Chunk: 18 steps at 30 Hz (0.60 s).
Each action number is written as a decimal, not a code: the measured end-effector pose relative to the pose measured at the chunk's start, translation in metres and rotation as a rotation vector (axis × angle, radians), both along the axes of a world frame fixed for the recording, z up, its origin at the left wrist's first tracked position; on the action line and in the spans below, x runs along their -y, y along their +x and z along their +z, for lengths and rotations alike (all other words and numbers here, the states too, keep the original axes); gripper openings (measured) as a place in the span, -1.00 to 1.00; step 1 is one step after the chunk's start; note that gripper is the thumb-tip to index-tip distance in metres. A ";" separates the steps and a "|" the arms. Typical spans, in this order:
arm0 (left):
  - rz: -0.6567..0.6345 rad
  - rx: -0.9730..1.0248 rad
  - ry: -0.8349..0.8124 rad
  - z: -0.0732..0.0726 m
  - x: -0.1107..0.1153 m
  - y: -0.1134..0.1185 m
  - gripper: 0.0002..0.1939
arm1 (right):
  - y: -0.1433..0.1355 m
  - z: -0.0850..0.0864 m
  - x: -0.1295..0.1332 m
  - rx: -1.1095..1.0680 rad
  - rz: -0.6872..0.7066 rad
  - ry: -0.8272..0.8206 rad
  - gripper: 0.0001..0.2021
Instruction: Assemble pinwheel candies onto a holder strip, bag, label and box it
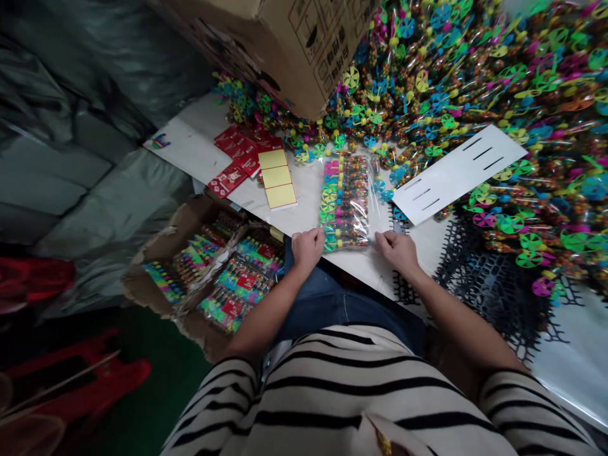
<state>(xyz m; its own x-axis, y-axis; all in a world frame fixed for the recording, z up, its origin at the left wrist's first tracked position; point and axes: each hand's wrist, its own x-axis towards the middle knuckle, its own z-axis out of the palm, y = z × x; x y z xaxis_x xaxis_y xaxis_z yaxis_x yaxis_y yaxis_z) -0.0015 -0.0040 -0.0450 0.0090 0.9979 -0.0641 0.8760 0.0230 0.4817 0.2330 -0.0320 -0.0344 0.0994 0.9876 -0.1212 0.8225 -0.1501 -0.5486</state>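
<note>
A clear plastic bag (346, 199) packed with a row of colourful pinwheel candy toys lies on the white table (304, 209), right in front of me. My left hand (308, 247) pinches the bag's near left corner. My right hand (396, 248) grips the bag's near right edge, fingers curled on the plastic. Both hands rest at the table's front edge.
A huge heap of loose pinwheel toys (475, 82) covers the far and right table. A white slotted card (458, 172), yellow cards (279, 177), red labels (237, 155) and a cardboard box (285, 44) lie nearby. A torn carton (209, 266) of packed bags sits on the floor left.
</note>
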 end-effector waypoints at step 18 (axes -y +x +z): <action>0.176 0.686 -0.371 0.001 -0.027 -0.002 -0.53 | -0.037 -0.003 -0.001 0.321 0.550 0.502 -0.44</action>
